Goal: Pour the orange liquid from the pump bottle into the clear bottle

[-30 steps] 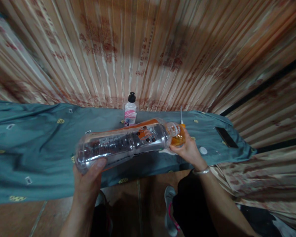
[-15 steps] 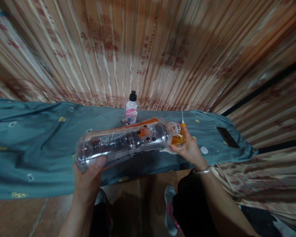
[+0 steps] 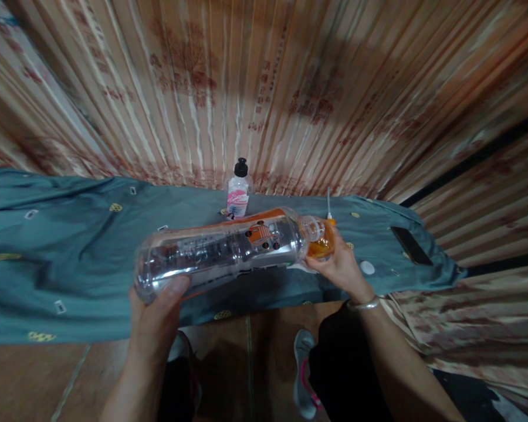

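Observation:
My left hand (image 3: 158, 310) is closed round the base of a large clear plastic bottle (image 3: 202, 258) with a printed label. The bottle lies nearly level, its neck tilted slightly up to the right. At the right, my right hand (image 3: 334, 261) is closed on a small container of orange liquid (image 3: 320, 241), partly covered by the fingers. The bottle's open neck meets the container's top; whether they touch I cannot tell. Behind the bottle stands a pump bottle (image 3: 237, 196) with a black top and pink label.
A teal cloth (image 3: 88, 246) covers the narrow table. On it lie an orange pump head with a pale tube (image 3: 329, 205), a white cap (image 3: 367, 268) and a dark phone (image 3: 411, 245). A pleated curtain (image 3: 229, 88) hangs behind.
The view has shifted slightly, so the table things sit a little farther right. Both hands keep their hold, and the bottle and container stay together at nearly the same tilt.

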Available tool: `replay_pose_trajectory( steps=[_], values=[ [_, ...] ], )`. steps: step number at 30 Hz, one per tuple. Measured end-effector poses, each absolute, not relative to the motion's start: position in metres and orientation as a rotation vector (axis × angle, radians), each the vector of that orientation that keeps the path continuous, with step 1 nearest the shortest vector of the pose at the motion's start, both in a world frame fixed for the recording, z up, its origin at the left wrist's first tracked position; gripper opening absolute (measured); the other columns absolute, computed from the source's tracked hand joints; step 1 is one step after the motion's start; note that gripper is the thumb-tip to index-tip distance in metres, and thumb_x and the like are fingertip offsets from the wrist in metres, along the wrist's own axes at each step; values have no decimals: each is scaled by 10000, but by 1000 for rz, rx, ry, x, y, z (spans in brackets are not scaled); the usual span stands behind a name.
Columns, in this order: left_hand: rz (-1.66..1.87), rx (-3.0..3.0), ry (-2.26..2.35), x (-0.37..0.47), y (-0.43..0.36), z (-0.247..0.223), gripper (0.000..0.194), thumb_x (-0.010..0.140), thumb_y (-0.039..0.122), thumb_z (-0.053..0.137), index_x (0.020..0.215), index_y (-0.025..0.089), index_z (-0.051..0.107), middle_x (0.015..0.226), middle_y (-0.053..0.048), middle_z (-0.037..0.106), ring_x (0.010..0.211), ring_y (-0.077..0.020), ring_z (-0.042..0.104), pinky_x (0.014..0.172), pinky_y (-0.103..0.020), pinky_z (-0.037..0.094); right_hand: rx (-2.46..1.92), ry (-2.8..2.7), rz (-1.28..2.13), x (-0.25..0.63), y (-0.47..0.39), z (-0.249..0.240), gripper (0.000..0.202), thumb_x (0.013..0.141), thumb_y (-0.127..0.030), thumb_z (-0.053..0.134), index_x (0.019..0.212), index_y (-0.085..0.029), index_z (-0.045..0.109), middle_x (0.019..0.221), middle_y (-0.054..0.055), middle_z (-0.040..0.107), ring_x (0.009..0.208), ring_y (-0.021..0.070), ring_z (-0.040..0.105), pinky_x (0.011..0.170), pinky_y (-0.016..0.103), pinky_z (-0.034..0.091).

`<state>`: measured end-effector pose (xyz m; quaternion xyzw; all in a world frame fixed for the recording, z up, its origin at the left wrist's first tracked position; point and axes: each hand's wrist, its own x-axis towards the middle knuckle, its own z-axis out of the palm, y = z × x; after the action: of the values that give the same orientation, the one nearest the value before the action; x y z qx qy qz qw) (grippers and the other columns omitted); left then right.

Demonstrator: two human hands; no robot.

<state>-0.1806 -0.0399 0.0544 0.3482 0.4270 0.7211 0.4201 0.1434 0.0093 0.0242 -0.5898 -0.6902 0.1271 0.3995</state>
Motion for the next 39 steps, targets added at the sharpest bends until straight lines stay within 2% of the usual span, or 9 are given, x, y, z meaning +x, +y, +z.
replay_pose_trajectory(
  steps=[6, 15, 20, 23, 28, 34, 39],
  values=[
    [1812, 894, 1045, -183, -40, 50, 476, 629, 390, 928, 1057, 233, 792, 924, -34, 797, 899, -232, 745, 854, -289, 593, -1497, -1755, 364, 145, 10, 25, 855, 702, -399, 842, 1465, -215, 505, 1347, 138, 730, 1215, 347, 728, 1093, 529, 574],
    [1841, 853, 1040, -179, -37, 58, 676, 547, 433, 959, 1163, 239, 758, 1008, -45, 804, 939, -238, 752, 770, -246, 591, -1494, -1764, 377, 144, 11, 27, 852, 722, -404, 836, 1474, -196, 495, 1382, 153, 704, 1231, 347, 719, 1129, 538, 548],
    [1826, 879, 1010, -181, -36, 54, 615, 603, 393, 945, 1170, 247, 757, 978, -26, 802, 894, -209, 749, 790, -238, 594, -1489, -1784, 371, 145, 13, 27, 849, 712, -389, 844, 1463, -181, 506, 1332, 150, 734, 1177, 349, 746, 1078, 527, 589],
    [1858, 830, 1015, -180, -35, 55, 680, 537, 413, 972, 1166, 262, 760, 939, -3, 799, 803, -178, 735, 779, -222, 595, -1470, -1795, 360, 145, 13, 28, 830, 716, -390, 844, 1452, -194, 516, 1335, 132, 737, 1186, 338, 744, 1080, 511, 592],
    [1825, 896, 961, -177, -35, 59, 619, 600, 404, 943, 1175, 271, 760, 899, -6, 794, 777, -208, 735, 789, -303, 628, -1480, -1788, 345, 144, 13, 28, 818, 719, -408, 852, 1440, -196, 531, 1311, 134, 746, 1167, 343, 752, 1073, 520, 599],
    [1855, 876, 957, -176, -34, 61, 629, 574, 392, 954, 1159, 271, 760, 910, -2, 791, 716, -182, 711, 802, -298, 633, -1453, -1789, 348, 144, 14, 27, 815, 719, -385, 847, 1446, -211, 524, 1320, 121, 745, 1254, 342, 711, 1138, 524, 550],
    [1862, 858, 966, -177, -34, 61, 644, 565, 400, 962, 1162, 277, 756, 900, 10, 789, 693, -176, 709, 777, -287, 633, -1467, -1801, 357, 144, 14, 26, 829, 731, -365, 844, 1472, -224, 501, 1342, 116, 737, 1237, 339, 722, 1128, 519, 560]
  ],
)
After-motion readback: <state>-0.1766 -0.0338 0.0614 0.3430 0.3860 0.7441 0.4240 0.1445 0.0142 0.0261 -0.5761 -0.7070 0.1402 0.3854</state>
